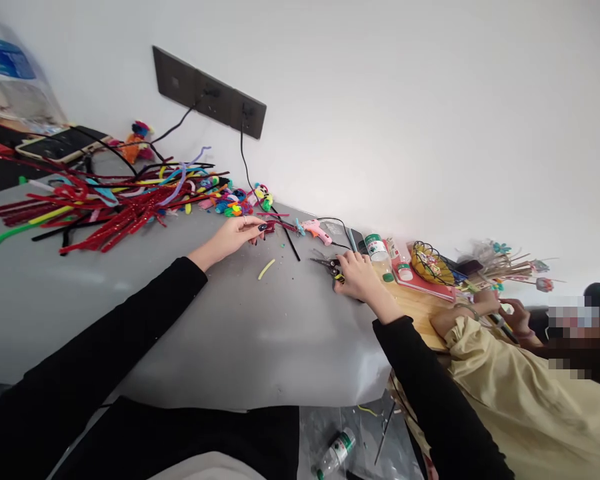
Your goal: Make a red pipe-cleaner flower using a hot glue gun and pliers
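My left hand is closed, its fingertips pinching a dark red pipe cleaner just above the grey tabletop. To the right, my right hand is wrapped around a pair of pliers with black and yellow handles. Their dark jaws point left, toward my left hand. Between and behind my hands lies a pink glue gun with a light blue tip. A short pale yellow pipe cleaner piece rests on the table between my hands. A thin black pipe cleaner lies close by.
A heap of pipe cleaners, mostly red, spreads at left, beside a phone. Fuzzy colourful figures sit near the wall. At right are a bottle, a basket and a person in a tan sleeve. Cords run from wall sockets.
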The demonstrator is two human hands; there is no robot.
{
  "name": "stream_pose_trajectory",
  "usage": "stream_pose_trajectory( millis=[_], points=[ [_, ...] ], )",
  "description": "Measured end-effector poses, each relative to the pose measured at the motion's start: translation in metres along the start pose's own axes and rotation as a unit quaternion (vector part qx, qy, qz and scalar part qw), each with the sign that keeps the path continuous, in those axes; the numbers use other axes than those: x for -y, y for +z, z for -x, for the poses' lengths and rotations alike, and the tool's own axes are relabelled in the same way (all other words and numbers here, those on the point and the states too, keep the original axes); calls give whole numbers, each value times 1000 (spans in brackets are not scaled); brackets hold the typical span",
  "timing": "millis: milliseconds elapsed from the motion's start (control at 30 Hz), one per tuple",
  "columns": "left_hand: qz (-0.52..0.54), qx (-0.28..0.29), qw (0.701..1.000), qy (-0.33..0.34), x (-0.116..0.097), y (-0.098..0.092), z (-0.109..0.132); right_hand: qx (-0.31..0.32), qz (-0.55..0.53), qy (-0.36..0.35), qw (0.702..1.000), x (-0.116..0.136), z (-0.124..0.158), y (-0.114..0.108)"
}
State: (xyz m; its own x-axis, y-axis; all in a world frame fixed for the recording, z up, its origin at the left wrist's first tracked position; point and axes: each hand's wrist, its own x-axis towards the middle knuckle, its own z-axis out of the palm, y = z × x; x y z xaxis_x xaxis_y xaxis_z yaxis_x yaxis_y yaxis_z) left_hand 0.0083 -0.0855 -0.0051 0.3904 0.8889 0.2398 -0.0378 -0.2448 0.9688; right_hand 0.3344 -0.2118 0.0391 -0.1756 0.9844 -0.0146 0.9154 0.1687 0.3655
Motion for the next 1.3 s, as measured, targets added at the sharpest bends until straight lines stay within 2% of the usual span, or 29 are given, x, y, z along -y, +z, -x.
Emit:
stream_pose_trajectory(
  millis=[67, 133, 200, 300, 367, 467, 500, 567, 600, 667, 767, 933, 1300],
  points=[
    [-3, -6, 1000, -11, 0, 4, 13, -70, -65, 26, 995, -5, 7, 3],
    [-11, -5, 1000, -22, 1, 7, 27, -161, -177, 63, 969, -8, 14, 4],
    [-15, -2, 999, -29, 4, 11, 38, -264, -291, 97, 914, -3, 21, 1],
    [-37, -39, 999, -3, 8, 16, 51, -388, -414, 162, 807, 20, 24, -7],
    [-75, -80, 993, 49, 9, 19, 56, -405, -479, 178, 758, 43, 20, -13],
    [-101, -103, 984, 100, 10, 20, 58, -352, -577, 159, 719, 79, 8, -19],
    [-93, -105, 986, 93, 10, 20, 58, -317, -596, 146, 723, 90, 4, -20],
    [-61, -111, 990, 56, 11, 19, 57, -237, -606, 109, 752, 110, -2, -22],
    [-41, -113, 992, 39, 11, 18, 56, -218, -598, 89, 767, 118, -3, -22],
    [1, -113, 993, 22, 13, 16, 55, -211, -572, 53, 791, 132, -5, -24],
    [53, -119, 991, 24, 14, 14, 54, -207, -548, 65, 808, 145, -7, -25],
    [88, -123, 989, 7, 15, 15, 54, -208, -535, 127, 809, 153, -11, -22],
    [108, -113, 988, 4, 21, 13, 52, -155, -574, 113, 796, 155, -9, -31]
  ],
)
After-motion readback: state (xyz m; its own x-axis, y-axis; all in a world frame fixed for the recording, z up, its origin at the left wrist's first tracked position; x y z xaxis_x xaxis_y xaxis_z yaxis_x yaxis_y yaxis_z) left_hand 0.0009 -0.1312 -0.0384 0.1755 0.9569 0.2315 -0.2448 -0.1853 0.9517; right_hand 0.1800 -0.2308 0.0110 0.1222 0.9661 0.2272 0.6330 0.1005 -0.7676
